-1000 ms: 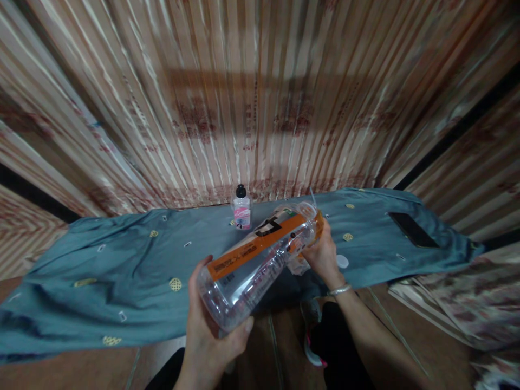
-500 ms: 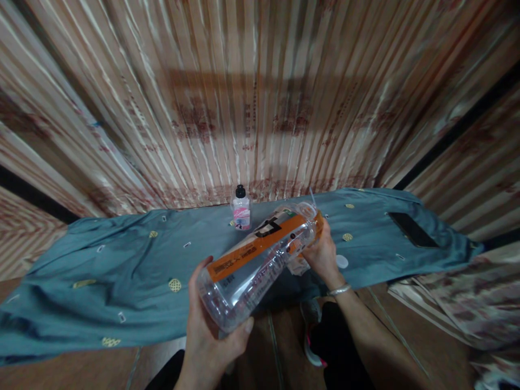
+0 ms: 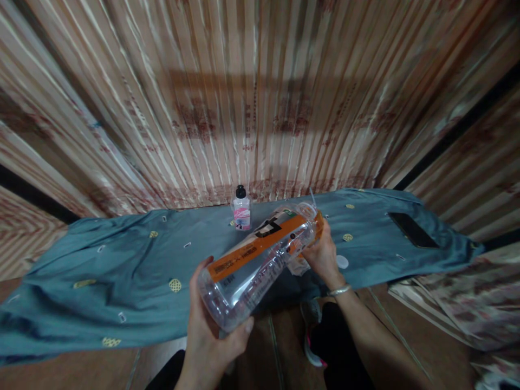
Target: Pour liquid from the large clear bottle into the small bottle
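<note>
A large clear plastic bottle [image 3: 260,271] with an orange-striped label lies tilted in the air, between my two hands. My left hand [image 3: 219,336] is closed around its wide base, the thumb on the near side. My right hand [image 3: 323,252] grips the far upper end, its fingers mostly hidden behind the bottle. At that end a pale ring and a thin whitish strip [image 3: 312,196] stick up; what they belong to is unclear. Under the bottle, beside my right hand, shows a crinkled clear plastic piece [image 3: 299,265]. A round white lid [image 3: 342,262] lies right of my right wrist.
A small clear bottle [image 3: 242,210] with a black cap and pink label stands on the blue-green cloth [image 3: 134,260]. Toward the right end lies a dark phone [image 3: 412,229]. A striped curtain [image 3: 252,108] hangs directly behind the cloth-covered surface.
Almost nothing differs. The large bottle's base end and my left hand have shifted very slightly to the right; the grip of both hands stays the same.
</note>
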A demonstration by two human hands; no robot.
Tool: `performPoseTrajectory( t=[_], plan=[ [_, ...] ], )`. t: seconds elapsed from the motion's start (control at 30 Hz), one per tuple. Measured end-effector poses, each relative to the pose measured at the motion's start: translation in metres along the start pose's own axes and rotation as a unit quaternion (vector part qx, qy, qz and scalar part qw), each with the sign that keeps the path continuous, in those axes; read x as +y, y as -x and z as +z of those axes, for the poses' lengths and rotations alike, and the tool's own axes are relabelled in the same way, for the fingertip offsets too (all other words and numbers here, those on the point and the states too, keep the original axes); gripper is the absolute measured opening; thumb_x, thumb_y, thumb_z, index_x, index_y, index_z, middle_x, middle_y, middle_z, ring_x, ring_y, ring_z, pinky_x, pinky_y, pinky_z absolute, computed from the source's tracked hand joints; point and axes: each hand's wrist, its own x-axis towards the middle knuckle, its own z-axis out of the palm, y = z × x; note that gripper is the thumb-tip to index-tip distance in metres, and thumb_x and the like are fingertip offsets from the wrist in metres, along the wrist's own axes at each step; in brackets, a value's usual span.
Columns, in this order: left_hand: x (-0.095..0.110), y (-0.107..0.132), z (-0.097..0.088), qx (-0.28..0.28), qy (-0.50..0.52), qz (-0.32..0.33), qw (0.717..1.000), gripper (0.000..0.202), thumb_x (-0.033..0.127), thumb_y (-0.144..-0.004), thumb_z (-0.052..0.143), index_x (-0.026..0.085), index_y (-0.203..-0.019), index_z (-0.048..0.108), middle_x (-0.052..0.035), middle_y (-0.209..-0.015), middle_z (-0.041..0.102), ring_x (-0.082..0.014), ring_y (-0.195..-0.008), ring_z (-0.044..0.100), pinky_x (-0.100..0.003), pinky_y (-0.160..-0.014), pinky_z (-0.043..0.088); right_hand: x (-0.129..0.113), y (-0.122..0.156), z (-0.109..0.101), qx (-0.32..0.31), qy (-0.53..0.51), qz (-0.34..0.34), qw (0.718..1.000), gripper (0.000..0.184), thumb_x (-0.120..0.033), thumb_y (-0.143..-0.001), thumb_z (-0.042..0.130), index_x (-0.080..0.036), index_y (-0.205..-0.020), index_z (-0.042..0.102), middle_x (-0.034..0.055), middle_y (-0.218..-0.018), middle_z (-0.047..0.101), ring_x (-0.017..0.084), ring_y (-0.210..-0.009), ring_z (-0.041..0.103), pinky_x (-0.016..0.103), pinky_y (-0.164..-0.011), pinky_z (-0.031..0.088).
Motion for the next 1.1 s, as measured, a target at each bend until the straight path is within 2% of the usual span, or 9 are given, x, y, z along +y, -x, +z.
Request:
performPoseTrajectory(
  t=[0.2,0.5,0.83,1.1],
  plan=[
    [-0.003,0.001,-0.001,0.002,0.001,-0.008,1.000,0.108,0.057,-0.070,0.106,0.021,-0.160,0.056,-0.0148,-0.137,0.079,-0.0372,-0.121,0.084,-0.046,-0.105,0.070,0.001,0.001,0.001,-0.004,0.005,0.003,1.000,0.119,-0.064,-0.072,0.095,-0.015,-0.169,0.045,0.0261,-0.154,0.076,0.046,-0.145,0.075,0.062,-0.119,0.065],
    [-0.003,0.000,0.001,0.003,0.014,-0.024,1.000,0.111,0.059,-0.067,0.106,0.022,-0.159,0.055,-0.0140,-0.134,0.079,-0.0379,-0.121,0.084,-0.048,-0.106,0.071,-0.003,0.000,-0.001,0.000,-0.006,0.004,1.000,0.117,-0.064,-0.071,0.095,-0.016,-0.167,0.048,0.0254,-0.151,0.078,0.046,-0.138,0.079,0.060,-0.113,0.068],
    [-0.002,0.000,0.002,0.004,0.042,-0.036,0.998,0.115,0.053,-0.063,0.109,0.022,-0.159,0.054,-0.0143,-0.134,0.081,-0.0391,-0.123,0.085,-0.048,-0.107,0.071,-0.007,0.001,-0.002,-0.007,-0.008,0.017,1.000,0.114,-0.062,-0.072,0.092,-0.016,-0.167,0.047,0.0250,-0.151,0.078,0.045,-0.140,0.078,0.060,-0.115,0.067],
    [-0.003,0.000,0.001,0.002,0.020,-0.025,0.999,0.111,0.058,-0.065,0.108,0.023,-0.157,0.057,-0.0145,-0.135,0.079,-0.0392,-0.124,0.084,-0.049,-0.108,0.070,-0.009,0.001,-0.002,-0.005,-0.003,0.012,1.000,0.116,-0.068,-0.071,0.093,-0.016,-0.166,0.049,0.0253,-0.151,0.078,0.045,-0.134,0.080,0.059,-0.109,0.070]
  ],
)
